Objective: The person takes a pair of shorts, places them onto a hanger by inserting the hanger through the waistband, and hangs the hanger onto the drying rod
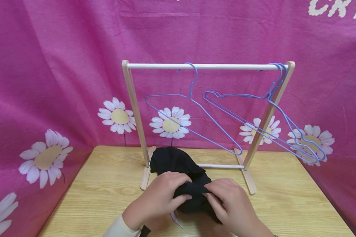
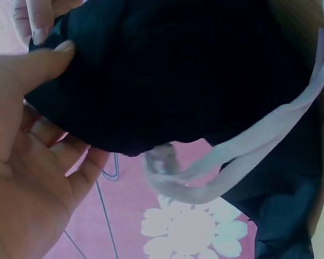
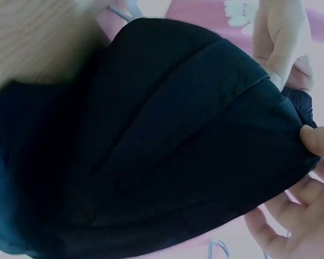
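A black garment of soft cloth lies bunched over the table's middle, with its near end lifted between the two hands. My left hand pinches its gathered edge between thumb and fingers, the thumb on top of the cloth in the left wrist view. Close by on the right, my right hand grips the same edge, its thumb pressed on the fabric. From the garment hangs a pale drawstring, whose end dangles below the left hand in the head view. Folds hide the garment's full shape.
Behind the garment stands a wooden rack with a white top rail. One blue hanger hangs near its middle; more blue hangers crowd the right end. A pink flowered cloth surrounds the wooden table.
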{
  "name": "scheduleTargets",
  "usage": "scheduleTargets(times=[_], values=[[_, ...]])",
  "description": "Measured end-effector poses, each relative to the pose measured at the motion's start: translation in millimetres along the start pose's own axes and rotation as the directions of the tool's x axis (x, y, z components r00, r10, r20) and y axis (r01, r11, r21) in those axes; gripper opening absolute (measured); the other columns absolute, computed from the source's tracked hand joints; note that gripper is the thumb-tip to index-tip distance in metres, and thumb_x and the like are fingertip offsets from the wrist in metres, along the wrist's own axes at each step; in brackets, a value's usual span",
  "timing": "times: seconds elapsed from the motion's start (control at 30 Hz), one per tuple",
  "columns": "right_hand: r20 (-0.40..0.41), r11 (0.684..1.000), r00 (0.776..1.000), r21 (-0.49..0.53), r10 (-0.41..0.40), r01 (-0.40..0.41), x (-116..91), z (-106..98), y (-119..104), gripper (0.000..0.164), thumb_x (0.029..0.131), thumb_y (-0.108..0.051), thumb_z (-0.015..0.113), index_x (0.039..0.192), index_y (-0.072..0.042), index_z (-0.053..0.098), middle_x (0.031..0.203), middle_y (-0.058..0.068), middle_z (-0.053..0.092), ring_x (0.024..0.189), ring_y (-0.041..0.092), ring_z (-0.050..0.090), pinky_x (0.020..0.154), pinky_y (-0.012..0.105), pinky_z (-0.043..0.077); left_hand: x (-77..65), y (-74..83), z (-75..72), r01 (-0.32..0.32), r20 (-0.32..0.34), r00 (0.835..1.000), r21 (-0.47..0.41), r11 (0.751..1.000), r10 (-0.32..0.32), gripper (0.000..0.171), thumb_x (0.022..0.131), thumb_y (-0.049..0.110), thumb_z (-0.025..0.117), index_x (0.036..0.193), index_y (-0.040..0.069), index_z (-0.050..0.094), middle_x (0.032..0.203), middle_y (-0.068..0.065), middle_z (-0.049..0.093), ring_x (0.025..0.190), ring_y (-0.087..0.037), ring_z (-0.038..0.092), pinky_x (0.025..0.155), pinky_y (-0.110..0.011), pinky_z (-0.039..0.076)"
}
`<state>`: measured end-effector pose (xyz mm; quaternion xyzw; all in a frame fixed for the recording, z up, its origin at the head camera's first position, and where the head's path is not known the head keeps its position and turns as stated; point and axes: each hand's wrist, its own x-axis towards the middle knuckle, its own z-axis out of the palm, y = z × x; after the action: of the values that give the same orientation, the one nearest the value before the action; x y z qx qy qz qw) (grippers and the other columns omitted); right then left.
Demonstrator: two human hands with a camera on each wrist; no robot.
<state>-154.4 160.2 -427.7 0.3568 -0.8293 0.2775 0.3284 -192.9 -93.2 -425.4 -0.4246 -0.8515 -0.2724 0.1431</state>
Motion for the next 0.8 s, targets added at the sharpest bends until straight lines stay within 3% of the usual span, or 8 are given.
scheduleTargets(times=[0.1, 0.27, 0.37, 0.5, 0.6, 0.7, 0.8], values=[[0.021, 0.998, 0.998, 0.018, 0.052, -0.052, 1, -5, -2, 0.025, 0.087, -0.004, 0.083, 0.106, -0.020, 0.078, 0.098, -0.014, 0.076, 0.090, 0.007, 0.071, 0.089, 0.027, 0.052, -0.3, 0.0, 0.2, -0.029, -0.048, 0.998, 0.000, 1.000, 0.029, 0.025, 0.094, 0.025, 0.088, 0.112, 0.018, 0.073, 0.103, 0.009, 0.078, 0.091, -0.007, 0.071, 0.088, -0.031, 0.058], [0.071, 0.993, 0.992, 0.053, 0.102, -0.105, 0, -7, -8, 0.035, 0.089, -0.022, 0.088, 0.121, -0.023, 0.075, 0.112, -0.016, 0.075, 0.101, 0.006, 0.072, 0.095, 0.024, 0.052, -0.1, 9.3, 3.7, -0.111, -0.104, 0.987, 0.083, 0.990, 0.119, 0.023, 0.095, 0.028, 0.086, 0.113, 0.018, 0.075, 0.105, 0.010, 0.079, 0.089, -0.004, 0.073, 0.078, -0.023, 0.056], [0.053, 0.996, 0.997, 0.063, 0.060, -0.064, 0, -5, -12, 0.029, 0.093, -0.028, 0.087, 0.118, -0.022, 0.074, 0.110, -0.014, 0.075, 0.099, 0.008, 0.072, 0.095, 0.024, 0.053, 0.2, 17.6, 6.7, -0.142, -0.123, 0.980, 0.098, 0.985, 0.153, 0.020, 0.095, 0.026, 0.086, 0.111, 0.019, 0.075, 0.103, 0.011, 0.079, 0.086, -0.001, 0.072, 0.076, -0.020, 0.056], [-0.005, 0.998, 1.000, 0.058, -0.023, 0.023, 2, -4, -14, 0.013, 0.105, -0.031, 0.073, 0.109, -0.019, 0.075, 0.100, -0.012, 0.075, 0.093, 0.010, 0.072, 0.093, 0.028, 0.054, 0.3, 24.6, 8.3, -0.138, -0.145, 0.978, 0.090, 0.986, 0.150, 0.020, 0.095, 0.029, 0.086, 0.108, 0.020, 0.074, 0.099, 0.013, 0.076, 0.083, 0.002, 0.069, 0.074, -0.018, 0.056], [-0.041, 0.994, 0.995, 0.055, -0.090, 0.092, 4, -5, -15, 0.021, 0.111, -0.033, 0.063, 0.107, -0.017, 0.076, 0.096, -0.010, 0.075, 0.090, 0.010, 0.072, 0.090, 0.030, 0.055, -0.1, 24.6, 7.0, -0.129, -0.099, 0.986, 0.076, 0.989, 0.137, 0.020, 0.096, 0.034, 0.085, 0.107, 0.021, 0.075, 0.098, 0.015, 0.076, 0.085, 0.003, 0.069, 0.076, -0.017, 0.056], [-0.061, 0.987, 0.987, 0.054, -0.147, 0.150, 6, -7, -15, 0.026, 0.113, -0.033, 0.058, 0.108, -0.015, 0.076, 0.095, -0.008, 0.075, 0.087, 0.010, 0.071, 0.088, 0.031, 0.055, -1.0, 22.0, 3.9, -0.110, 0.017, 0.994, 0.052, 0.993, 0.109, 0.018, 0.097, 0.035, 0.083, 0.109, 0.023, 0.076, 0.099, 0.017, 0.076, 0.089, 0.005, 0.069, 0.081, -0.015, 0.055], [-0.077, 0.982, 0.981, 0.052, -0.178, 0.182, 7, -9, -16, 0.027, 0.113, -0.031, 0.058, 0.110, -0.011, 0.077, 0.096, -0.006, 0.076, 0.087, 0.011, 0.071, 0.086, 0.031, 0.056, -0.9, 19.3, 0.8, -0.071, 0.122, 0.990, 0.037, 0.997, 0.066, 0.015, 0.099, 0.035, 0.081, 0.110, 0.025, 0.077, 0.099, 0.017, 0.077, 0.090, 0.005, 0.069, 0.081, -0.016, 0.054]])
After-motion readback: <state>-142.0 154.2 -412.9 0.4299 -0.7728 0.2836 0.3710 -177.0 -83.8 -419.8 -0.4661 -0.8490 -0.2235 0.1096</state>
